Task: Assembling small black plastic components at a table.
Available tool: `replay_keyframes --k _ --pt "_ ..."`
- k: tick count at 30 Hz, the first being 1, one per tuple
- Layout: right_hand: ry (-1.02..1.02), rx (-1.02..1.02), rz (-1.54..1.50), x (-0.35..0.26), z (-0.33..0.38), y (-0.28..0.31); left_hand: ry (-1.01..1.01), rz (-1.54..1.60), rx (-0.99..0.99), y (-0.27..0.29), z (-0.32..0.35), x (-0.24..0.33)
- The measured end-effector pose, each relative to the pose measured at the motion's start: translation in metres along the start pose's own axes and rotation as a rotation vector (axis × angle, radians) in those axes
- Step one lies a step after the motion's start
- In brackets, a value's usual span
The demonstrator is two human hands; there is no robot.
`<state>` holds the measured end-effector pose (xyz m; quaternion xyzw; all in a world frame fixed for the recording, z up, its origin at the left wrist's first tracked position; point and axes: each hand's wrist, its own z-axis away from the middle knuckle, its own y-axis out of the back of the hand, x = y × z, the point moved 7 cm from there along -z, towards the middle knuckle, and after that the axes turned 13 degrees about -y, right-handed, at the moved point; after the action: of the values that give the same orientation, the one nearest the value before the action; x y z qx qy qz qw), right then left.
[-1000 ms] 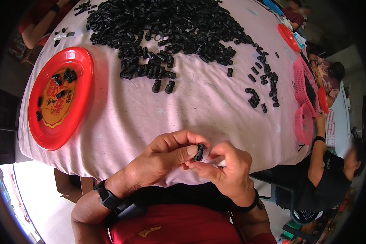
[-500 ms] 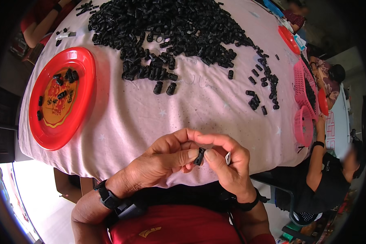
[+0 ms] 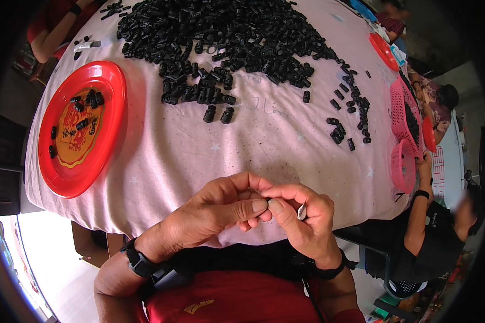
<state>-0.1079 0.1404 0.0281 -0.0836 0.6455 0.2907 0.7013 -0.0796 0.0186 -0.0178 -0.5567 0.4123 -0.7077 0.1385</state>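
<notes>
Red and shiny is the round plate (image 3: pixel 108 126) at the left side of the tabletop (image 3: pixel 161 156), which is covered with a pale pink cloth with small stars. In its orange-printed middle lie several black pieces (image 3: pixel 82 124), some close together near the top and others apart. Farther along, at the far side, is a large heap (image 3: pixel 221 43) of the same kind of pieces: short, barrel-like and black, with some gloss on their rounded sides. Two pieces (image 3: pixel 218 114) lie side by side just in front of it. Next, near the person, comes the left hand (image 3: pixel 221 203), with a black band at the wrist; its grip is pinching a small dark piece (image 3: pixel 268 201) between the thumb and the fingers. This piece is between the two thumb tips, and only a little of its dark surface can be seen, so its full form and its tilt I cannot tell. The right hand (image 3: pixel 305 215) has its grip closed on the same piece from the other side, and a small white object (image 3: pixel 302 211) sits between its thumb and curled fingers. More to the right, loose black pieces (image 3: pixel 351 144) are scattered, and then a pink basket (image 3: pixel 402 167) stands near the edge.
</notes>
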Motion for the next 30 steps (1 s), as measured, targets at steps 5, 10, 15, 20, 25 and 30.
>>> replay_keyframes --k 5,10,15,20,25,30 --pt "0.0 0.016 -0.014 -0.002 0.002 0.0 0.028 0.068 0.003 -0.003 0.001 0.001" --pt "0.033 0.005 -0.036 -0.006 0.002 0.001 0.011 0.109 0.003 -0.003 0.001 0.001" --pt "0.059 0.032 -0.075 -0.007 0.002 0.002 0.003 0.22 0.002 -0.005 0.002 0.002" --pt "0.05 0.116 -0.122 -0.012 0.004 0.004 -0.006 0.181 0.041 -0.002 0.002 0.004" --pt "0.152 0.113 0.148 -0.016 0.007 0.004 -0.001 0.142 0.073 0.001 0.001 0.001" --pt "0.194 0.156 0.108 -0.015 0.003 0.004 -0.011 0.132 0.046 0.001 0.0 -0.002"
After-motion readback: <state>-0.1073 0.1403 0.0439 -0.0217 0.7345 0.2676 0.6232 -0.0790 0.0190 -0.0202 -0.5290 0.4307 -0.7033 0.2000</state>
